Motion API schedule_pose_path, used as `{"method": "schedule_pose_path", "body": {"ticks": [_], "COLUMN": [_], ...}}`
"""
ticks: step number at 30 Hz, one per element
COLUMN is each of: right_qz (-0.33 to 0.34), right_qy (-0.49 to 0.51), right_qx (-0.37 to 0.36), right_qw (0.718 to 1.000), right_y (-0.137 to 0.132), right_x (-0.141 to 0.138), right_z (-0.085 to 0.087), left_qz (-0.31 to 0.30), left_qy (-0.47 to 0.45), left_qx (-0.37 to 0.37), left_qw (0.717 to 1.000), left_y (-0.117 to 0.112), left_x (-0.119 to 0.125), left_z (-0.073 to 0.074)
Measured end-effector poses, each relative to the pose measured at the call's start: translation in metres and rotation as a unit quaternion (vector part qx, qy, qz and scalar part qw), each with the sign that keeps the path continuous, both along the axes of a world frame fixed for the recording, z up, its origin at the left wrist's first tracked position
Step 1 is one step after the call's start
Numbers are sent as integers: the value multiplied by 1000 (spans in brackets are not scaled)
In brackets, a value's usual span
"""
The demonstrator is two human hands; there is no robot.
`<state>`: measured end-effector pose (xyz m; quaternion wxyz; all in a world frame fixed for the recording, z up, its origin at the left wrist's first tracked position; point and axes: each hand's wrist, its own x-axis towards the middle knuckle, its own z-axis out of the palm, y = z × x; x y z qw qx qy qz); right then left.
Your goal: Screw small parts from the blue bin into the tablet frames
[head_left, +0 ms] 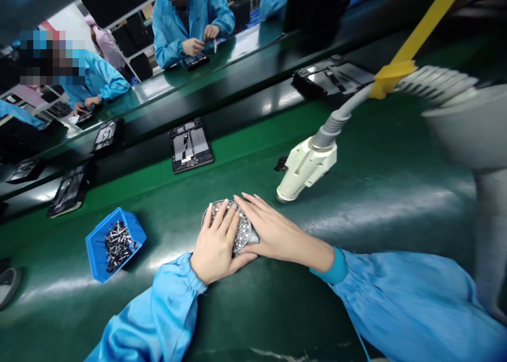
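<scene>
A round grey disc (243,234) with rows of small holes or studs across its top sits on the green work surface (269,309). My left hand (216,246) lies flat over the disc, fingers stretched out and slightly apart. Around the disc's right side curves my right hand (275,230), its thumb along the near edge and its fingers reaching past the far edge. Both hands hide much of the disc, and what lies under it cannot be seen. To the left stands a blue bin (93,259) of small dark and metallic parts (119,243).
A pale ionizer-like nozzle (307,166) on a grey hose hangs at the right, near a yellow strap (430,21). Opened tablet-like devices (192,145) lie along the green belt (245,124). Across the line, people in blue smocks (170,39) handle similar devices.
</scene>
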<state>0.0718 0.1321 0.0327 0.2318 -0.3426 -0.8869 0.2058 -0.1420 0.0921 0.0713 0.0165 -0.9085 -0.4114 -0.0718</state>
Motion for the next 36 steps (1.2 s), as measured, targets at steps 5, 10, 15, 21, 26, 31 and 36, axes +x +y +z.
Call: {"method": "schedule_pose_path", "body": {"ticks": [5,10,15,21,26,31,36], "right_qz": [3,1,2,-3,2,0,0], "right_qy": [3,-11,-14,-26,-20,-12,24], "right_qx": [4,-4,-7,-17,-30,-60,-54], "right_qw": [1000,1000,1000,1000,999,998,998], "right_y": [1,2,2,3,3,7,-2], "right_x": [0,0,0,-1,0,0,9], "right_z": [-4,-5,-4,-4,-4,3,28], "left_qz": [15,17,18,16,15,84,129], "left_qy": [-3,-18,-36,-48,-47,-80,-143], "left_qx": [-5,0,1,-1,1,6,-55], "left_qw": [1000,1000,999,999,999,993,980], "left_y": [0,2,3,5,3,-5,-8], "left_x": [7,8,8,9,7,-19,-28], "left_z": [-1,-1,-2,-3,0,6,-6]}}
